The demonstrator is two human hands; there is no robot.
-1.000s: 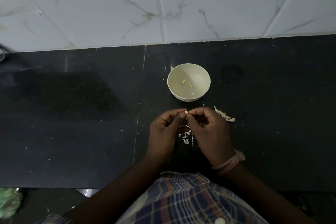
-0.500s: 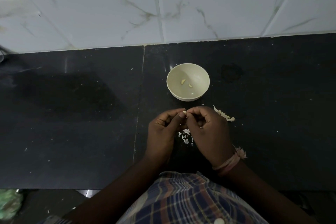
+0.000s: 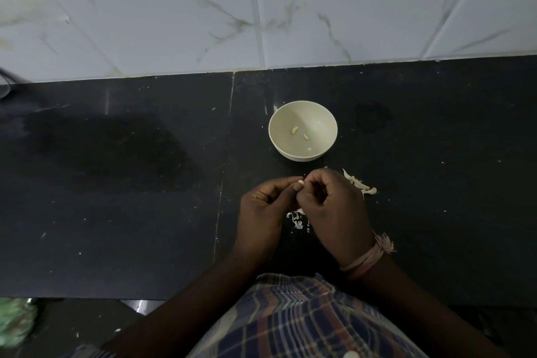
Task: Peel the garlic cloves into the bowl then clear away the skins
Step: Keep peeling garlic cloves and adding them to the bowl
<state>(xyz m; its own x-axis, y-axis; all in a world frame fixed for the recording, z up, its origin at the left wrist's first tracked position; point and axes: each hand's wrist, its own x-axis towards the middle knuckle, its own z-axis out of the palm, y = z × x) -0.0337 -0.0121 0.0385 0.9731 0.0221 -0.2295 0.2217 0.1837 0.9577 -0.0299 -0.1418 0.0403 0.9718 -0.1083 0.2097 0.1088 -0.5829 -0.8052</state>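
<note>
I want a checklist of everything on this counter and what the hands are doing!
Surface: black counter, pale specks on it.
Job's things: cream bowl with two peeled cloves plus a small bit; one garlic clove pinched between both hands.
Clutter: skins on the counter under the hands; bigger skin pile to the right of the hands.
Hands: left hand and right hand, fingers curled round the clove.
Cables: dark cord-like thing at the far left edge, unclear.
Surroundings: white marble-look tile wall; green blurry thing at bottom left.
</note>
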